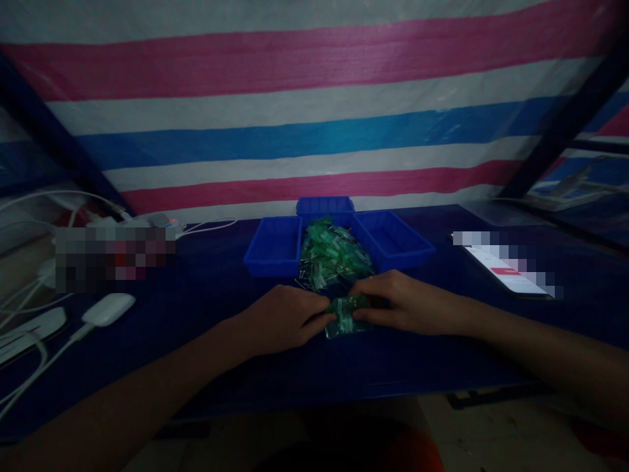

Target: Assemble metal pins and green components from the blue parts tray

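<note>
Both my hands meet over a small clear-green plastic bag (346,317) near the front of the blue table. My left hand (289,318) pinches the bag's left edge between thumb and fingers. On the other side, my right hand (393,303) grips its right edge, fingers bent over the top. A whitish-green band runs down the middle of the bag; its contents are too dim to make out. Just beyond my hands lies a heap of similar green packets (334,255), with thin metallic pieces showing among them.
Blue trays stand left (272,265), right (400,255) and behind (325,206) the heap. A lit phone (511,275) lies at right. A white charger (109,309) and cables (29,387) spread over the table's left side. Striped sheeting (314,131) hangs behind.
</note>
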The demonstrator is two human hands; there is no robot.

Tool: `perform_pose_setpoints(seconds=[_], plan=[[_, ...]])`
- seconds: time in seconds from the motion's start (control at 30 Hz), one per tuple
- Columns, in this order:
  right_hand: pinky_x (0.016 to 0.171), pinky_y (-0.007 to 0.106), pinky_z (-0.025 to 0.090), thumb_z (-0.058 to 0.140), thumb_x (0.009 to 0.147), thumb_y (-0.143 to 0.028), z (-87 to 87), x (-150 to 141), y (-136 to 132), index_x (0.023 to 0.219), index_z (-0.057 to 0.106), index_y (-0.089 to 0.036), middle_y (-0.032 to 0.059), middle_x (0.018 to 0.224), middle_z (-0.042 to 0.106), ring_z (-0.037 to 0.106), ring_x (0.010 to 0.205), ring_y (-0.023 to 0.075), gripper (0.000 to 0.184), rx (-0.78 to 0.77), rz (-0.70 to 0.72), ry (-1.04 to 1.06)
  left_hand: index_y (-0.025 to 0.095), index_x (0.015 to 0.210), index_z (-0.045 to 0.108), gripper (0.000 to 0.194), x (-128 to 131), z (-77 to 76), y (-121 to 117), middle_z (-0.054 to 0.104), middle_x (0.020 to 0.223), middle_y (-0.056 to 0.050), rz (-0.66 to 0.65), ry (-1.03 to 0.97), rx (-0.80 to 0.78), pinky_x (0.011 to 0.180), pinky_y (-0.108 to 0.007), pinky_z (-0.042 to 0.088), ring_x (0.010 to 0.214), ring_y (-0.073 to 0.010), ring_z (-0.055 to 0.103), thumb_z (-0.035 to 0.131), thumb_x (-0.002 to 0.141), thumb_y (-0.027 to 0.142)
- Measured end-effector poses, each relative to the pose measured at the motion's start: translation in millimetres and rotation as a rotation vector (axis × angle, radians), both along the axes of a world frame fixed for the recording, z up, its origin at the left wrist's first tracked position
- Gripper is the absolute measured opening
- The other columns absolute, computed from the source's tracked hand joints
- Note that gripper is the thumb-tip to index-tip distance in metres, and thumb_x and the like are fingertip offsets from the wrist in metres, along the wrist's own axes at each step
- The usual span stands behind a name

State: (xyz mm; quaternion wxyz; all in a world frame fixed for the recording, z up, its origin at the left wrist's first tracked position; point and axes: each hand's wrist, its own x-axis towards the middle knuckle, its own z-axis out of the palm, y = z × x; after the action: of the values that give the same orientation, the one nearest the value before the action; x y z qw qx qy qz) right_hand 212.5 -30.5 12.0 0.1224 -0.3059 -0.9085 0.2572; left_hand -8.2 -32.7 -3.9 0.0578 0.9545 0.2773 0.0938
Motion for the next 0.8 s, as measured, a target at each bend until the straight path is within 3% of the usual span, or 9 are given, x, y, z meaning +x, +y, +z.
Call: perform_pose_setpoints(seconds=[0.63,0.8], plan=[[0.055,0.021,0.038,0.049,0.083,-0.028,-0.6,0.2,0.1,0.087,0.056,-0.016,-0.0008,0.07,0.056,0.053,0.061,0.009,0.014,0.001,0.011,-0.009,0.016,0.068,0.05,0.027,0.0,-1.6,1.0,0.05,0.059,0.002,0.001,-0.011,-0.029,0.051,-0.022,0.029,0.053,-0.0093,0.047,0.04,0.088,0.03],[0.052,0.021,0.036,0.05,0.082,-0.027,0.4,0.9,-0.6,0.089,0.053,-0.018,-0.0022,0.068,0.055,0.051,0.059,0.0089,0.012,0.024,-0.021,0.013,0.015,0.066,0.051,0.029,0.8,0.6,1.4,0.05,0.058,0.003,0.091,-0.069,-0.126,0.05,-0.022,0.03,0.053,-0.009,0.047,0.041,0.087,0.034]])
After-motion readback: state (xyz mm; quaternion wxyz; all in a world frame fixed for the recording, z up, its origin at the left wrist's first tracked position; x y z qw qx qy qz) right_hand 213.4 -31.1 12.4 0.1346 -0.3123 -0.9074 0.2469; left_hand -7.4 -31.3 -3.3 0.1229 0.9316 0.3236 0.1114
